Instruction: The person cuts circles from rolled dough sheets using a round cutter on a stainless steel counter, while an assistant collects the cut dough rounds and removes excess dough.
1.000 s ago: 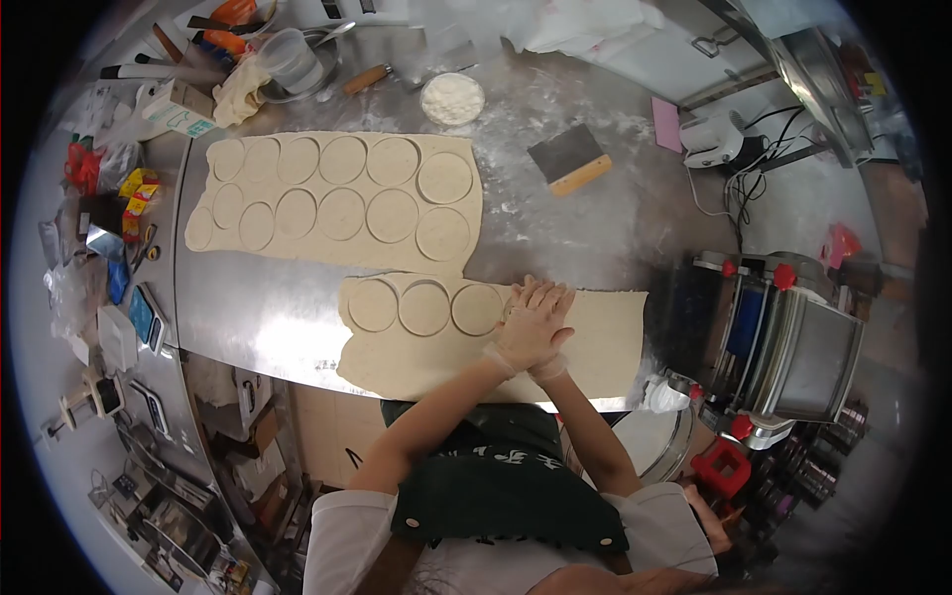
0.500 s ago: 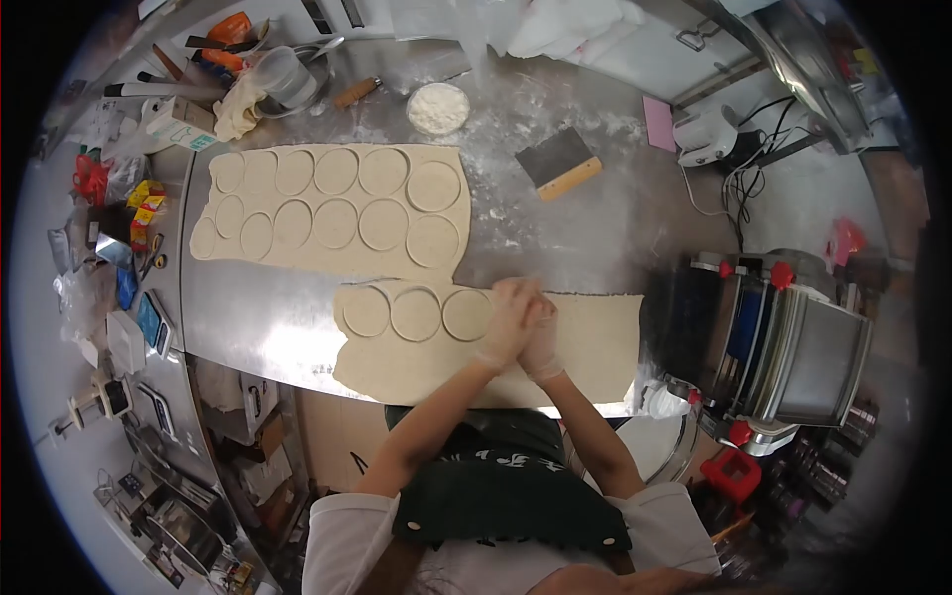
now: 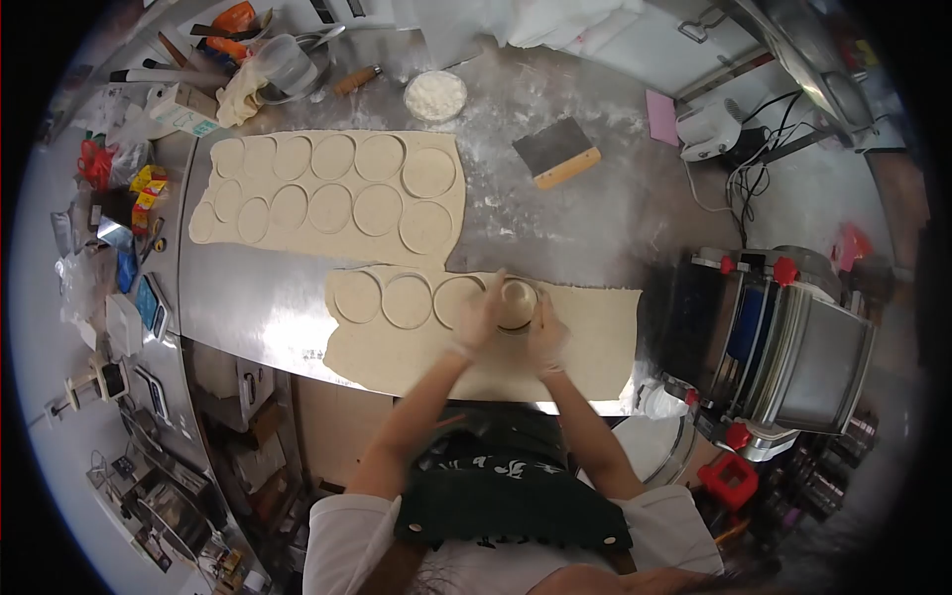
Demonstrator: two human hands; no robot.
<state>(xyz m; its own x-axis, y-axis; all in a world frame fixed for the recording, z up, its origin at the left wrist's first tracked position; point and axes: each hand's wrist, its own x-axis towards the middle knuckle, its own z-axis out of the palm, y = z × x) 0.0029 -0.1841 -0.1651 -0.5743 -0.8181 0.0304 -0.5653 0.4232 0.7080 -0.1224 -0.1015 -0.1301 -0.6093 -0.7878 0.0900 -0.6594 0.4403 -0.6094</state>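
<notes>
While your left hand (image 3: pixel 478 315) and right hand (image 3: pixel 547 337) flank the shiny round cutter (image 3: pixel 517 303), blur hides their opening and grip. Hold its stiff-looking rim; the flat beige dough sheet (image 3: pixel 595 347) seems soft.

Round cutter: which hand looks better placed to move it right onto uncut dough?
Right, probably: the right hand is at the right of the round cutter, toward the uncut dough. The left hand is opposite, near the cut circles.

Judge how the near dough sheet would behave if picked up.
The near dough sheet would likely flop, being thin and wide. Its circles might stretch or separate, given the outlines pressed around them.
</notes>
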